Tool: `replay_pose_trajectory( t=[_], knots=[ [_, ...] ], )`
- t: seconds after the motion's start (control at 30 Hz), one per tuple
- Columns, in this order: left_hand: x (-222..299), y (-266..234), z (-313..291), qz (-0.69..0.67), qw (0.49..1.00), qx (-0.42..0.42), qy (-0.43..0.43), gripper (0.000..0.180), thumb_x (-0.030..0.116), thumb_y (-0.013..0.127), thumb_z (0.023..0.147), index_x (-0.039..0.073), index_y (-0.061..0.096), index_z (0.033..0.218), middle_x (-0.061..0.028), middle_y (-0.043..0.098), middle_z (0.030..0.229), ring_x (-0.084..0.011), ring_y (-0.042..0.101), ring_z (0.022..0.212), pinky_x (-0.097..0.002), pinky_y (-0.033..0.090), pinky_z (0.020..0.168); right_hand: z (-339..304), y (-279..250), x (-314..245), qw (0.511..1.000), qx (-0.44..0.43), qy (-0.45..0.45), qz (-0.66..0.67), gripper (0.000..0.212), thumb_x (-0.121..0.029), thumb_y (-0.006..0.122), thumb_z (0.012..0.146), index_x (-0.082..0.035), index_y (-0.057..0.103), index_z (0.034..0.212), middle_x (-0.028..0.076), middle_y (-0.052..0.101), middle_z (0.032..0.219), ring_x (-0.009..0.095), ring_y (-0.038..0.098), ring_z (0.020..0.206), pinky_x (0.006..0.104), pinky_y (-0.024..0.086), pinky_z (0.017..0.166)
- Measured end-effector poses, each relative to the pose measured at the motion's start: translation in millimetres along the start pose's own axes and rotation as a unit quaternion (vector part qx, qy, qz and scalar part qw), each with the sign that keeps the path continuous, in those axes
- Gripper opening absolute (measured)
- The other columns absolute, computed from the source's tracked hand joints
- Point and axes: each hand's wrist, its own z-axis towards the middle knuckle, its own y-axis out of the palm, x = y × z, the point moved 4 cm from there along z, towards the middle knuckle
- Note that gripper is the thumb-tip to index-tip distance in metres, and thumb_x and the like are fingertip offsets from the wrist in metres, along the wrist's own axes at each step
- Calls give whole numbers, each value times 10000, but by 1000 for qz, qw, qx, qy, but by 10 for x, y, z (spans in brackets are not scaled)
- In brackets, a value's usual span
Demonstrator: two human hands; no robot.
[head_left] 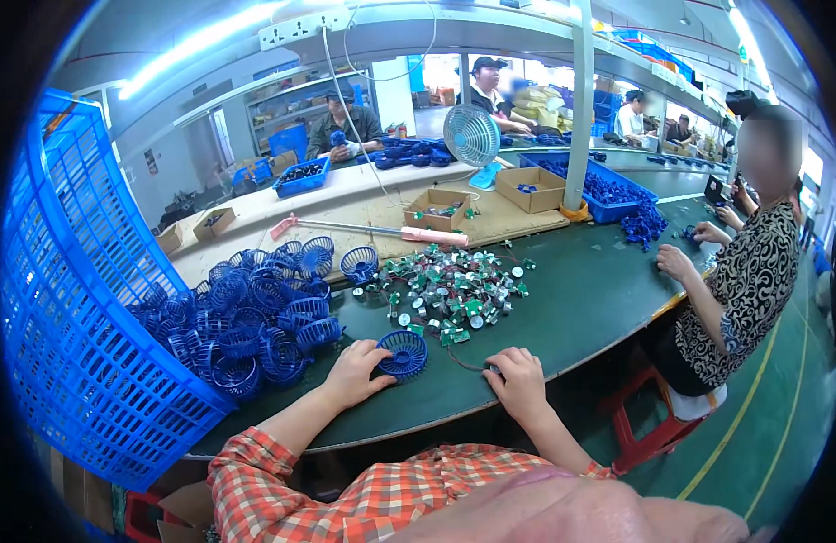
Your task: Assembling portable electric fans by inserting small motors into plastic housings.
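My left hand (353, 375) grips the near left rim of a round blue fan grille (403, 354), thumb and fingers on its edge. The grille rests on the green tabletop at the near side. To its right, my right hand (519, 384) is closed at the table edge on a small wired part (493, 368), mostly hidden by the fingers. A dark wire (461, 364) runs out from it toward the grille. Beyond both hands lies a pile of small motors and green circuit boards with wires (454, 288). Many blue fan grilles (246, 312) are heaped on the left.
A tall blue plastic crate (101, 299) leans at the left, beside the grilles. Behind the motors are a pink-handled rod (432, 236), cardboard boxes (531, 188) and a blue bin of parts (608, 185). A co-worker in a patterned top (748, 281) sits at the right; others work farther back.
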Motion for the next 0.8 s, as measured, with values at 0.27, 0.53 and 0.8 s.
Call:
replay_pose_trajectory(
  t=[0.27,0.53,0.8],
  knots=[
    [221,-42,-24,1,994,0,107,481,350,835,731,87,648,1087,-166,614,1134,-360,587,1058,-462,468,910,27,-9,-25,999,-34,18,-11,261,-171,790,764,-89,702,996,51,652,995,269,607,973,404,454,825],
    [260,-36,-75,-48,991,-56,110,490,405,797,788,94,643,1135,-163,618,1144,-349,595,1066,-447,468,928,31,-123,27,998,-64,14,12,320,-173,793,762,-80,692,1051,78,647,996,298,608,966,415,470,817],
    [263,-77,-132,-15,994,-82,73,524,441,756,820,80,627,1178,-150,612,1099,-337,587,1015,-444,474,900,120,-31,25,991,-117,23,-59,276,-238,770,798,-86,689,1014,71,649,936,281,628,922,419,462,791]
  ],
)
